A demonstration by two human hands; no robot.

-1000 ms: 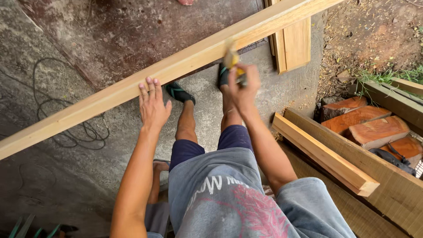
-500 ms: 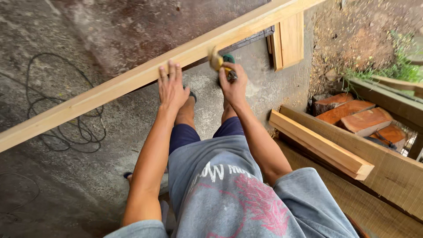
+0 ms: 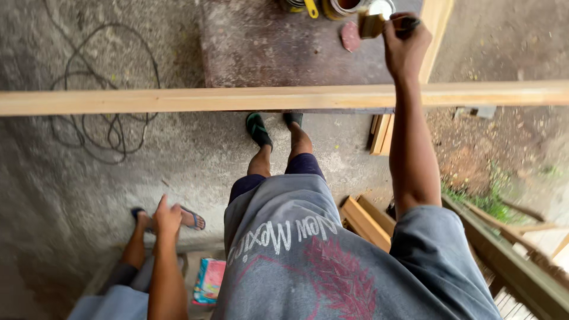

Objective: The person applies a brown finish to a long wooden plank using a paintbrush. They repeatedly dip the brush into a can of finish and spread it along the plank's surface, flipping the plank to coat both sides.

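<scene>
Nearest, left hand (image 3: 168, 218) hangs low at the person's side, loose and released, holding nothing, above a sandalled foot (image 3: 191, 218) on the concrete floor (image 3: 71, 178); a small colourful packet (image 3: 208, 280) lies just below it. To the right, near the hip, stacked timber offcuts (image 3: 364, 219), at least two, and a long rail (image 3: 510, 261) close off that side. Floor to the left is open apart from one tangled black cable (image 3: 104, 127). Person's two feet, one in a dark sandal (image 3: 258, 129), stand right under one long pale wooden plank (image 3: 195, 99) that runs across the whole view, unpainted, straight-edged, both ends out of frame. Right arm reaches over the plank; right hand (image 3: 405, 44) is clenched around a paintbrush (image 3: 373, 22), blurred, bristles pale, handle dark. Brush sits over the far edge of a stained dark table (image 3: 267, 47), just beside open cans (image 3: 347, 6), count unclear at the frame edge. One more upright board (image 3: 434, 24) stands just right of the hand.
</scene>
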